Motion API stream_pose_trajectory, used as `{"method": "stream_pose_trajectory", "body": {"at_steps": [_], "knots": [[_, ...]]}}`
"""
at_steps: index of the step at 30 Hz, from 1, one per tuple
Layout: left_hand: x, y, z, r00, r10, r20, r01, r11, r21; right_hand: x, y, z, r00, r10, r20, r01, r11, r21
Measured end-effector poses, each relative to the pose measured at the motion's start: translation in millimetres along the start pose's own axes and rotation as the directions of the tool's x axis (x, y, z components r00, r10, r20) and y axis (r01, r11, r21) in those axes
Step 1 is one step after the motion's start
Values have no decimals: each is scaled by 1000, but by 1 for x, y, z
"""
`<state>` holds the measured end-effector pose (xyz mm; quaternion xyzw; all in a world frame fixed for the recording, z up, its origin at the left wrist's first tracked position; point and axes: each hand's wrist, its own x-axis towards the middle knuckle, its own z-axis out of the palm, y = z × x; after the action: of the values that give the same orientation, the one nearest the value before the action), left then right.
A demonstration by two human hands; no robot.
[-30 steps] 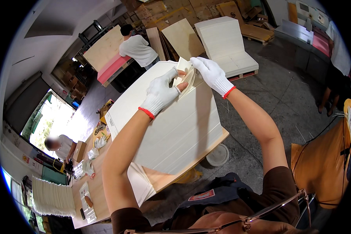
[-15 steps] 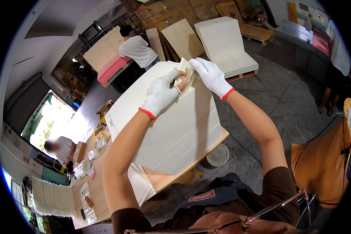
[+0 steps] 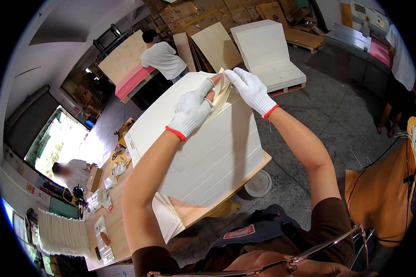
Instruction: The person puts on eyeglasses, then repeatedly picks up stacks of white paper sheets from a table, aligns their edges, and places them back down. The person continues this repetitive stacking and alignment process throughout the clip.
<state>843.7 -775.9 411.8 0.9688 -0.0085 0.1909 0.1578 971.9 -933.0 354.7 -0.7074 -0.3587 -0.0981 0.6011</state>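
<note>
Because it carries the weight from below, the pale wooden table (image 3: pixel 118 221) is the broadest thing near the hands, stretching toward 8 o'clock from the middle of the view. On it, at the centre, lies the big white stack (image 3: pixel 203 161) of sheets, whose far end points to 12 o'clock, probably so that both arms can reach its edge. At 1 o'clock stands another white stack (image 3: pixel 263 51) on a pallet, which likely keeps it off the floor. Loose white sheets (image 3: pixel 164 214) lie at 7 o'clock, and a round tub (image 3: pixel 259 183) sits on the floor between 4 and 5. The left hand (image 3: pixel 189 111), gloved with bare thumb and fingertip, rests against the lifted sheets (image 3: pixel 223 98) at 12 o'clock; I cannot tell whether it pinches them. The gloved right hand (image 3: pixel 249 87) is closed on their top corner, seemingly to hold the curled bundle apart from the layers beneath.
</note>
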Motion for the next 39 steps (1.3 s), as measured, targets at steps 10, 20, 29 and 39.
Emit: {"method": "stream_pose_trajectory", "body": {"at_steps": [10, 20, 29, 39], "knots": [[-2, 16, -4, 998, -29, 58, 25, 998, 55, 1, 8, 1, 1000, -13, -12, 13, 1000, -21], [-9, 12, 7, 993, 115, -29, -105, 969, 225, -3, -4, -8, 1000, 6, 18, -5, 999, -51], [-11, 15, 6, 998, 36, -44, -20, 946, 325, -15, -17, -38, 897, 325, 299, -121, 832, -542], [22, 19, 4, 988, -141, 66, 103, 911, 398, 1, -6, -39, 943, -82, 321, 285, 695, -660]]}}
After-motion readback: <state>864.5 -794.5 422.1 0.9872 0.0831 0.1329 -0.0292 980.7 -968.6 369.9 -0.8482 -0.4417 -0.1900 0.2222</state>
